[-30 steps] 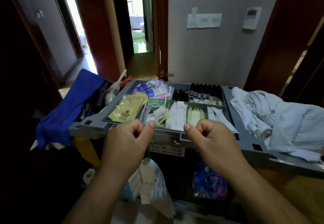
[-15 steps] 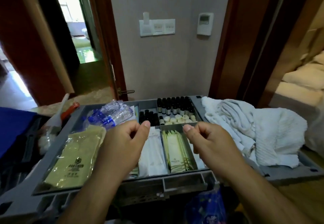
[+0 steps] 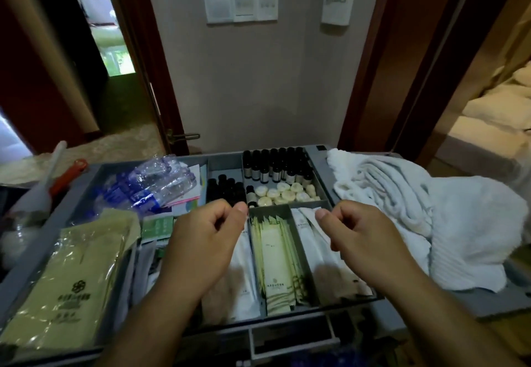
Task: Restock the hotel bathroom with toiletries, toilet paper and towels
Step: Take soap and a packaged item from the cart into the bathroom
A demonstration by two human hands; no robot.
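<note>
Cart tray [image 3: 474, 306]: left hand [image 3: 201, 240], right hand [image 3: 362, 237] curled, empty, apart, over sachets [image 3: 275, 251]; towels [image 3: 431, 217] rightward.

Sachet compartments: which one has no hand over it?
The middle compartment, with pale green sachets; left hand and right hand cover the white-sachet compartments beside it.

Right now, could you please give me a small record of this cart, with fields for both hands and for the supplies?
Left hand: fingers curled, nothing visible in it, above the tray
Right hand: fingers curled, nothing visible in it
Back compartment: dark bottles, round soaps
Middle compartment: pale green sachets
Right of tray: white towels, heaped
Back left: wrapped water bottles
</note>
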